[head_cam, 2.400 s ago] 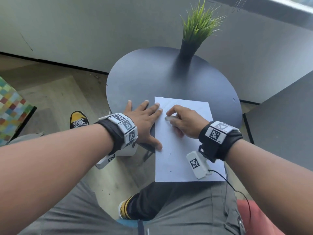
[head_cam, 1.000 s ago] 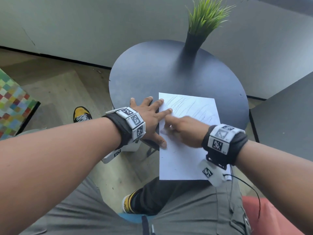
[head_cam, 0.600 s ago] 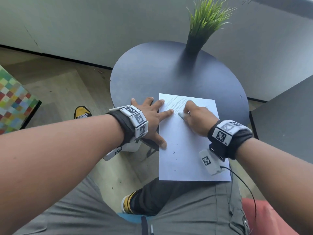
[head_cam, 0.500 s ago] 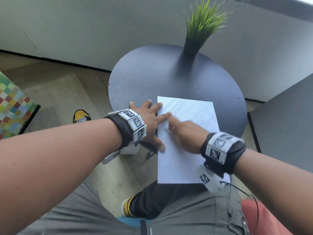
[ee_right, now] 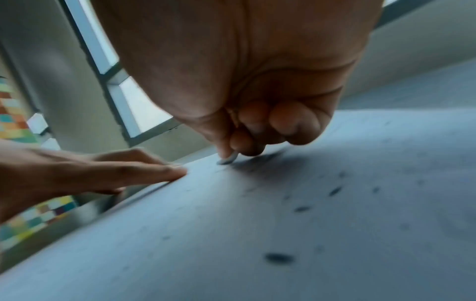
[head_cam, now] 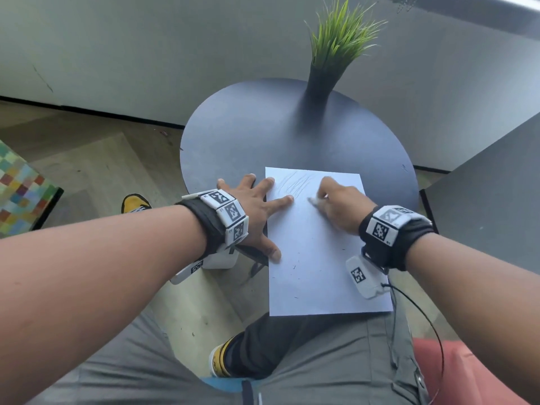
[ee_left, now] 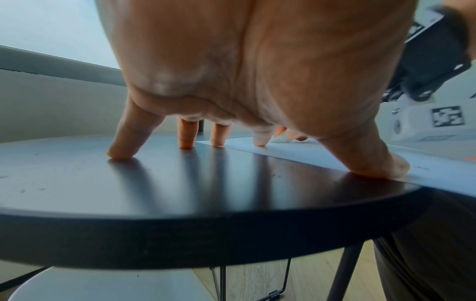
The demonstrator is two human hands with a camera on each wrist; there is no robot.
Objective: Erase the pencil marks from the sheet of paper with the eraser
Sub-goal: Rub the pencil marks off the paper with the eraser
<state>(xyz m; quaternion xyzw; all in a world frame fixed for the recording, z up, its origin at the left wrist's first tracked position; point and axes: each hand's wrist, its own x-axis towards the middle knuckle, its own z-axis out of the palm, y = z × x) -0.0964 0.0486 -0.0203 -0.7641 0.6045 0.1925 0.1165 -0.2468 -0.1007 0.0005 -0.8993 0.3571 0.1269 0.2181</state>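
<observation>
A white sheet of paper (head_cam: 318, 258) lies on the round dark table (head_cam: 263, 135), its near end hanging over the table's edge. Faint pencil marks (head_cam: 295, 185) show near its far left corner. My right hand (head_cam: 336, 203) pinches a small white eraser (head_cam: 314, 201) and presses it on the paper; the eraser (ee_right: 228, 159) pokes out below the curled fingertips in the right wrist view. My left hand (head_cam: 257, 206) lies flat with fingers spread, its index finger and thumb holding down the paper's left edge (ee_left: 296, 154). Dark eraser crumbs (ee_right: 279, 257) dot the sheet.
A green grass plant in a dark vase (head_cam: 327, 71) stands at the table's far side. A dark grey surface (head_cam: 491, 194) lies to the right, a checkered multicoloured one (head_cam: 20, 191) to the left. My legs and yellow shoe (head_cam: 134, 203) are below.
My right hand has swept the eraser back and forth over the sheet; since half a second ago it has moved away from me and to the right. The left hand has stayed put.
</observation>
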